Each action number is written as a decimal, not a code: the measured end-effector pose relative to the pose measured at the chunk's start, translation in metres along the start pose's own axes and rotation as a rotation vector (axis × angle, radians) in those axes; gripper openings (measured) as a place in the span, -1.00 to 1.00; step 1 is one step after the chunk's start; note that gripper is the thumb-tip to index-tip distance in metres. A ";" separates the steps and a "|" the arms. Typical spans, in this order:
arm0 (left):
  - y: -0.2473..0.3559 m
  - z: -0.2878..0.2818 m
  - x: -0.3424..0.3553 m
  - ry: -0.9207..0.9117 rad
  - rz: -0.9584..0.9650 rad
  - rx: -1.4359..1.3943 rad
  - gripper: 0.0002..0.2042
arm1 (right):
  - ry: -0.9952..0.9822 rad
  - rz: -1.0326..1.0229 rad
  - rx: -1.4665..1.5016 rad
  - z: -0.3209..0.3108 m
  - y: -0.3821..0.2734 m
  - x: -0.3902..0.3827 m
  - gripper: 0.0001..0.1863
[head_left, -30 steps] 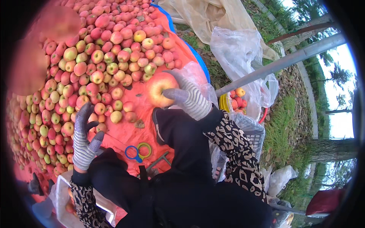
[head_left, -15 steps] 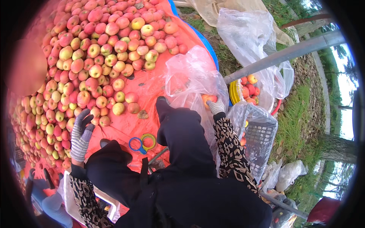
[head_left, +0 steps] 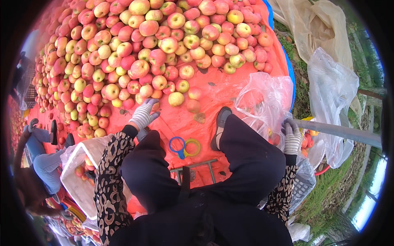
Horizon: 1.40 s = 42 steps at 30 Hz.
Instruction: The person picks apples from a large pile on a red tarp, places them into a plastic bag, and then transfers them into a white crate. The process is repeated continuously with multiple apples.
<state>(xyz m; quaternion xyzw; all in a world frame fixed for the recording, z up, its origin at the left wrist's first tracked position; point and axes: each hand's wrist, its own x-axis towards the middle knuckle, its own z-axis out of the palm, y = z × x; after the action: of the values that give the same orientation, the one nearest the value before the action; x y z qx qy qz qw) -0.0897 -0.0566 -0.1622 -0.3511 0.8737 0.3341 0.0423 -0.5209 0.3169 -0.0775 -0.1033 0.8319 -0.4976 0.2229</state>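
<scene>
My left hand (head_left: 143, 116), in a grey-and-white striped glove, is at the near edge of a big heap of red and yellow apples (head_left: 140, 69). Its fingers and thumb are around an apple (head_left: 155, 107), mostly covered by the glove. At the right, my right hand (head_left: 292, 136), gloved alike, has its fingers apart and no apple visible in them. It is beside a clear plastic bag (head_left: 266, 95) and the end of a grey metal pole (head_left: 340, 130). Red fruit shows partly through the plastic beside it.
Blue and yellow sorting rings (head_left: 191, 147) lie on the red tarp (head_left: 205, 165) between my feet. A white crate (head_left: 78, 180) with apples stands at my left, near another person (head_left: 43, 153). Apples in a container (head_left: 308, 140) and a plastic-lined crate (head_left: 303, 180) are at my right.
My left hand has moved onto an apple at the heap's edge. The right hand, which held an apple over the clear bag, is now without one. The view has shifted leftward.
</scene>
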 end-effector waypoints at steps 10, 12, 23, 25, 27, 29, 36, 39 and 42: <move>0.032 0.064 0.075 -0.060 -0.045 0.160 -0.20 | -0.480 -0.667 -0.107 0.104 -0.214 -0.054 -0.77; 0.026 0.062 0.059 0.028 -0.143 -0.096 -0.23 | -0.515 -0.680 -0.219 0.110 -0.215 -0.055 -0.78; 0.003 -0.030 -0.076 -0.182 -0.292 -2.192 -0.30 | -0.646 -0.968 -0.574 0.119 -0.236 -0.086 -0.81; 0.003 -0.046 -0.103 -0.025 -0.359 -2.192 -0.28 | -0.709 -1.027 -0.606 0.128 -0.244 -0.099 -0.80; 0.013 -0.061 -0.137 0.217 -0.386 -2.156 -0.29 | -0.768 -1.082 -0.622 0.141 -0.250 -0.112 -0.80; -0.004 -0.060 -0.180 0.354 -0.289 -2.019 -0.30 | -0.839 -1.140 -0.659 0.154 -0.250 -0.123 -0.79; -0.043 -0.063 -0.285 1.475 -0.296 -1.321 -0.40 | -1.019 -1.244 -0.838 0.181 -0.241 -0.142 -0.77; -0.136 -0.013 -0.378 1.126 -0.993 -0.351 -0.30 | -1.095 -1.259 -0.842 0.190 -0.236 -0.147 -0.77; -0.130 0.010 -0.382 0.768 -1.421 -0.095 -0.28 | -1.099 -1.247 -0.923 0.193 -0.236 -0.148 -0.75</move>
<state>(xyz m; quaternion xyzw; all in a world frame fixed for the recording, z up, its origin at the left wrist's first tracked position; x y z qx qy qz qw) 0.2784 0.1037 -0.1240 -0.9141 0.3801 0.1203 -0.0736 -0.3114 0.1099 0.0899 -0.8263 0.5200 -0.0308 0.2143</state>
